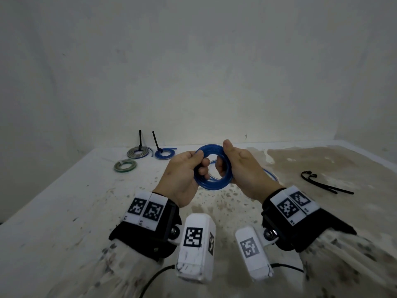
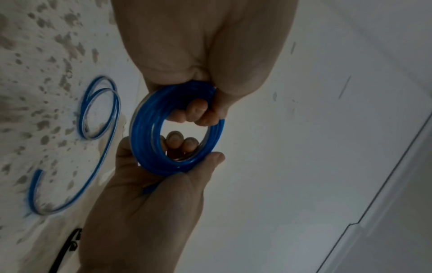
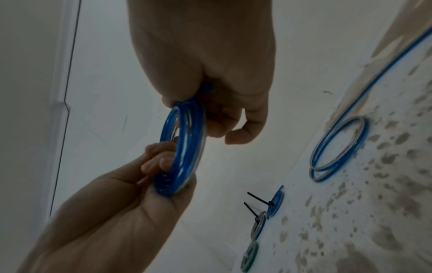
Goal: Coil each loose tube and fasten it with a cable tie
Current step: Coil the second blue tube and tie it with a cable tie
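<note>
A coil of blue tube (image 1: 212, 148) is held upright above the table between both hands. My left hand (image 1: 200, 162) grips its left side, fingers curled through the ring. My right hand (image 1: 223, 158) grips the right side, thumb on top. In the left wrist view, the coil (image 2: 142, 133) shows several turns, and the right hand (image 2: 187, 151) holds its lower edge. The tube's loose tail (image 2: 31, 188) lies on the table in two loops and an open curve. In the right wrist view, the coil (image 3: 187, 151) is seen nearly edge-on. Two black cable ties (image 1: 326, 185) lie to the right.
Three coils lie at the table's back left: a grey one (image 1: 139, 152) and a blue one (image 1: 164, 153), each with a black tie sticking up, and a green one (image 1: 125, 165). The white table (image 1: 64, 201) is stained brown at the right. A wall stands close behind.
</note>
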